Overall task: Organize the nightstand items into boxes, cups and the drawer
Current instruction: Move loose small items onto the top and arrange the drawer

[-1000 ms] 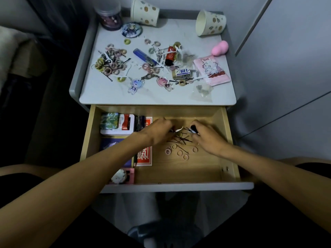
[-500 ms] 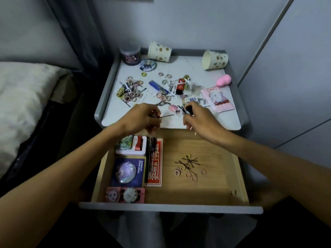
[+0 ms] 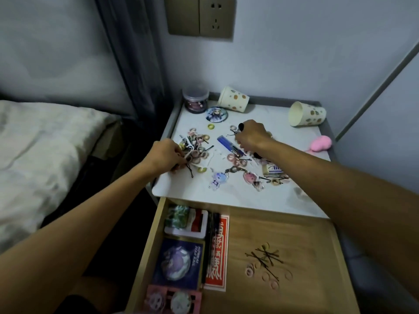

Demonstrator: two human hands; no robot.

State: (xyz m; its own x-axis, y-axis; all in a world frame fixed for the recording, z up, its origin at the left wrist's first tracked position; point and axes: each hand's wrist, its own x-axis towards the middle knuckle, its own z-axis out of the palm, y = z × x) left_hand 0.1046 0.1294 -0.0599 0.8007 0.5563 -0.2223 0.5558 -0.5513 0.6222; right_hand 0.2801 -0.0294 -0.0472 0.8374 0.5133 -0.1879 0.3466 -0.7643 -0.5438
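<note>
While the left hand's (image 3: pixel 164 157) fingers (image 3: pixel 179 155) curl into the heap of hair ties and pins (image 3: pixel 197 147) near the nightstand's (image 3: pixel 226 197) left edge, gripping some, the right hand's (image 3: pixel 251 135) fingers (image 3: pixel 240 138) pinch a dark bobby pin (image 3: pixel 233 132) just above the blue lighter (image 3: pixel 229 145). Behind, two paper cups (image 3: pixel 233 102) lie tipped. Below, the open drawer (image 3: pixel 299 232) holds more pins and ties (image 3: pixel 265 260).

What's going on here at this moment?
A person is sorting clutter on the nightstand. The left hand grips a pile of hair ties and bobby pins near the top's left edge; the right hand pinches a bobby pin beside the blue lighter. The drawer below stands open, with a few pins and ties lying on its wooden floor.
</note>
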